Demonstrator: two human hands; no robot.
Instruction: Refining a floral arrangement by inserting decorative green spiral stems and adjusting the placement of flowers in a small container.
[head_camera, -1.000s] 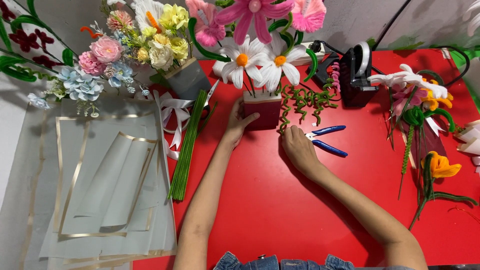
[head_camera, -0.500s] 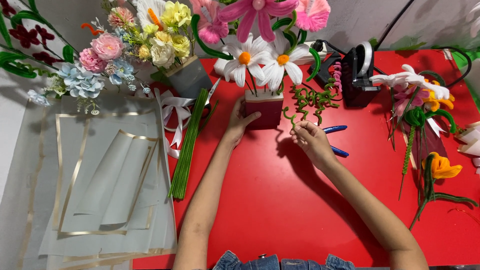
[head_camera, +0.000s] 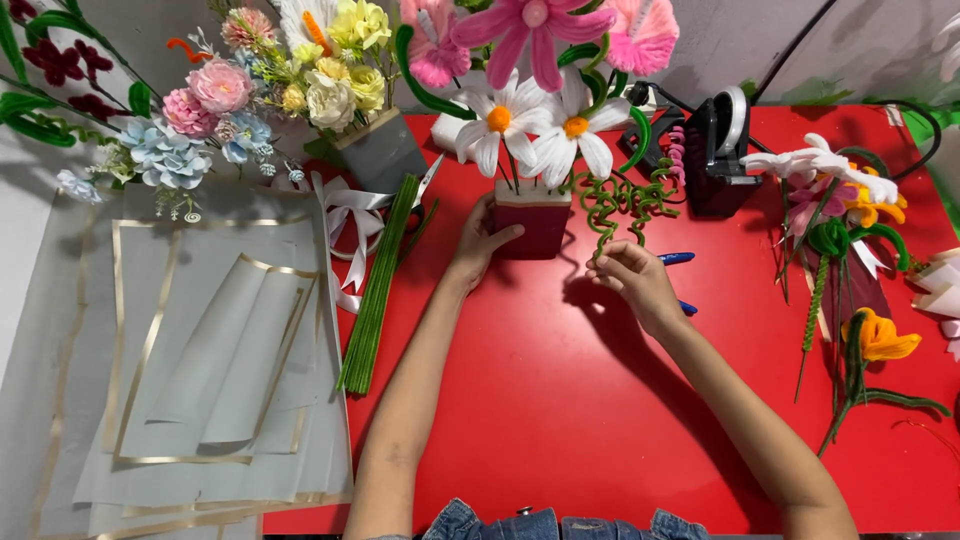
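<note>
Right hand (head_camera: 632, 280) risen off the pliers (head_camera: 678, 259), now pinching the curly green stem (head_camera: 618, 205) beside the daisies (head_camera: 532, 135), left hand (head_camera: 480, 243) still clasping the red block (head_camera: 535, 225) mid-table: cutting over, arranging begun.

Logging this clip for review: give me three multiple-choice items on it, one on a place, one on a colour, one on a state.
1. Where does the bundle of straight green stems lie?
A. left of the dark red block
B. right of the block
C. on the black device

2. What colour is the table?
A. blue
B. red
C. white

3. What is the left hand doing?
A. resting flat on the paper
B. holding pliers
C. gripping the dark red block

Answers: 1 A, the bundle lies between the grey paper sheets and the block. 2 B, bare table shows red. 3 C, its fingers are on the block's side while the right hand pinches a curly green stem.
</note>
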